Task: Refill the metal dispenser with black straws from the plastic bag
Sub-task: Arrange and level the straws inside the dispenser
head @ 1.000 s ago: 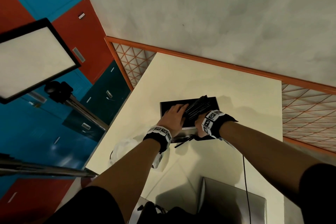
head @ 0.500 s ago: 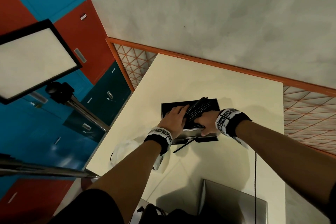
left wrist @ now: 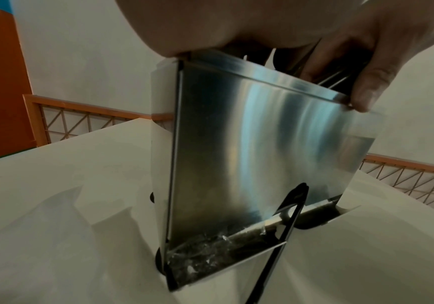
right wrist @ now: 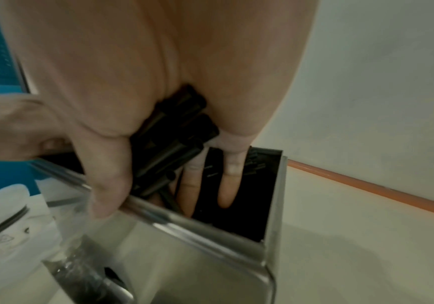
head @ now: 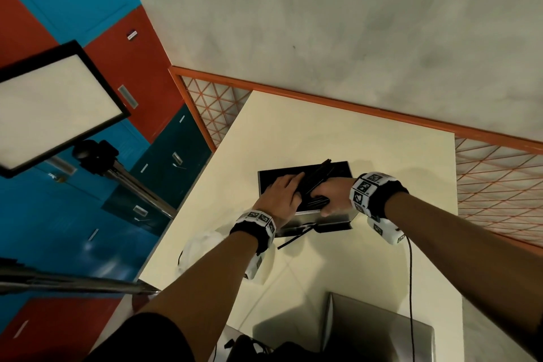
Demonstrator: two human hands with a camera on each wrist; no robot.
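The metal dispenser (head: 338, 216) stands open-topped in the middle of the cream table (head: 308, 132). My right hand (head: 333, 197) grips a bundle of black straws (head: 316, 179) that slants up out of the opening. In the right wrist view its fingers (right wrist: 226, 185) reach down inside the dispenser (right wrist: 210, 257) behind the straws (right wrist: 182, 139), with the thumb over the near rim. My left hand (head: 279, 194) lies on the dispenser's left top, fingers stretched against the bundle. One loose straw (head: 295, 239) leans at the dispenser's front (left wrist: 262, 154). The plastic bag (head: 202, 247) lies crumpled at the table's left edge.
A grey flat slab (head: 379, 332) sits on the near part of the table. A black cable (head: 410, 273) hangs from my right wrist. A light panel (head: 53, 103) on a tripod stands to the left. An orange mesh railing (head: 499, 182) runs behind the table.
My right wrist has swung out to the right and the hand now sits over the bundle's near end at the rim. The left hand has stayed on the dispenser's top.
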